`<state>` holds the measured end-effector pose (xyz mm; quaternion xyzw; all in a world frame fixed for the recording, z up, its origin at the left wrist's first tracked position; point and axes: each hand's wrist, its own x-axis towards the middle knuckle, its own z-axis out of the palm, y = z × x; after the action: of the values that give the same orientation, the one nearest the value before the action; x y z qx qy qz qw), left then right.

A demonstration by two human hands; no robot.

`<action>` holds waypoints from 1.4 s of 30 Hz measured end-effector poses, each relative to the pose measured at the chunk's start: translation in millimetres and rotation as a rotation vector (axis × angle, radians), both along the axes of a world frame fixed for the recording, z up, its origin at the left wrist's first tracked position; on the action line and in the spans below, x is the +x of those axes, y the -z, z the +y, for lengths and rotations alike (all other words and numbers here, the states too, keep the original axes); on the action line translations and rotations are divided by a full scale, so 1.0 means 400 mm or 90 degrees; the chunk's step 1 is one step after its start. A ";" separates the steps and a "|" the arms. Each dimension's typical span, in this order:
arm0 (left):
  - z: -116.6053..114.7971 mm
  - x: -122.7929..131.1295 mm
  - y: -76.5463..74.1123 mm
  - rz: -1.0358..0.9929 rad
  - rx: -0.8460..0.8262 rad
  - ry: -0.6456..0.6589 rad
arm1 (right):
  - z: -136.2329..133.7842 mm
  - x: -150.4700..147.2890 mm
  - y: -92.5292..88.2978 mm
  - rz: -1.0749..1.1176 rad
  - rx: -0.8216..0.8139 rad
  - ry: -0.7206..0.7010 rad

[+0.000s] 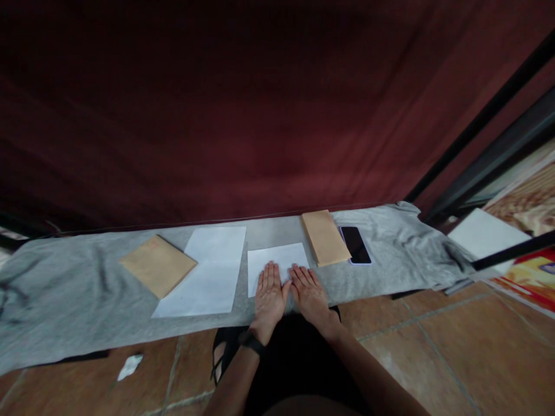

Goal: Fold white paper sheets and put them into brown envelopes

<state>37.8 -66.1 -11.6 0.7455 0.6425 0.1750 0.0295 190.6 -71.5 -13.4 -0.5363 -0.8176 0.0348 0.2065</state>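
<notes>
A small white sheet of paper (271,256), seemingly folded, lies on the grey cloth in front of me. Flat on its lower part rests my left hand (271,292), fingers stretched out. Beside it my right hand (309,292) also lies flat, its fingertips on the paper's lower right part. The two thumbs meet or nearly meet. To the right is a brown envelope (326,238), or a small stack of them. On the left, larger white paper (217,277) with a crease lies partly under another brown envelope (158,266).
The grey cloth (390,254) covers a narrow bench. A phone (356,245) lies right of the envelope, close against it. Dark red fabric (260,133) hangs behind the bench. Black bars and a white board (488,234) stand at the right. A white scrap (129,367) lies on the tiled floor.
</notes>
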 end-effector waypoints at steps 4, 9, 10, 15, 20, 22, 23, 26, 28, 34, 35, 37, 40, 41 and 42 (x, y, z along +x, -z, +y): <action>-0.015 -0.055 0.005 0.004 0.036 -0.054 | -0.001 -0.003 -0.006 0.018 0.004 0.009; -0.037 -0.087 0.022 -0.020 0.084 -0.131 | -0.008 0.001 0.006 0.022 0.018 0.044; -0.041 -0.089 0.026 -0.025 0.090 -0.142 | -0.011 0.003 0.011 0.019 0.025 0.057; -0.046 -0.083 0.039 -0.028 0.103 -0.172 | -0.028 0.019 0.034 -0.015 0.072 0.106; -0.045 -0.076 0.037 -0.009 0.108 -0.177 | -0.024 0.018 0.029 -0.038 0.075 0.148; -0.045 -0.076 0.035 -0.008 0.109 -0.174 | -0.010 0.001 0.013 -0.027 0.054 0.133; -0.045 -0.076 0.035 -0.009 0.108 -0.173 | -0.001 -0.012 0.003 -0.018 0.039 0.110; -0.044 -0.078 0.035 -0.008 0.102 -0.174 | 0.031 -0.065 -0.025 0.001 -0.010 0.017; -0.044 -0.079 0.036 0.000 0.097 -0.171 | 0.050 -0.100 -0.034 0.003 -0.038 -0.025; -0.045 -0.079 0.039 0.026 0.095 -0.170 | 0.078 -0.134 -0.019 -0.008 -0.067 -0.046; -0.045 -0.079 0.039 0.025 0.095 -0.171 | 0.079 -0.129 -0.014 -0.008 -0.064 -0.039; -0.046 -0.079 0.038 0.019 0.098 -0.174 | 0.080 -0.115 -0.007 -0.007 -0.059 -0.024; -0.047 -0.079 0.037 0.005 0.108 -0.174 | 0.081 -0.095 0.002 -0.009 -0.049 0.002; -0.047 -0.079 0.036 0.004 0.111 -0.172 | 0.081 -0.089 0.005 -0.010 -0.045 0.012; -0.047 -0.079 0.035 0.006 0.113 -0.169 | 0.080 -0.083 0.009 -0.011 -0.040 0.024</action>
<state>6.2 -84.9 -25.5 0.6542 0.7177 0.2302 -0.0630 157.6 -39.4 -16.8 -0.5580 -0.8078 0.0519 0.1830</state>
